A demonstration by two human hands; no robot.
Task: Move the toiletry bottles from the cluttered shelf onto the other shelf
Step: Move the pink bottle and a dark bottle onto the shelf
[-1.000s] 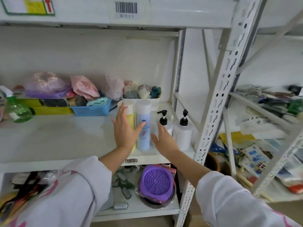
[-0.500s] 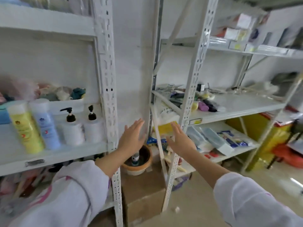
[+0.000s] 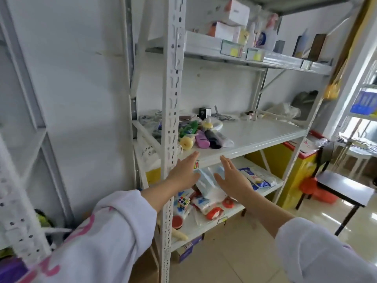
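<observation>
Fingers (image 3: 193,158) of both hands straight, empty; toiletry bottles (image 3: 202,135) on shelf (image 3: 265,133) just beyond.

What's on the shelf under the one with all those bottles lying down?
The lower shelf holds blue-and-white packets, a puzzle cube and red round items. Both open hands, left hand and right hand, cover its middle.

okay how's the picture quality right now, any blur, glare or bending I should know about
Head view: daylight from the right puts glare on the floor; the window area is washed out. Motion blur softens the near left upright and the sleeves. Wide-angle bending curves the post. The bottles on the middle shelf are fairly sharp, as are both hands, left and right.
</observation>
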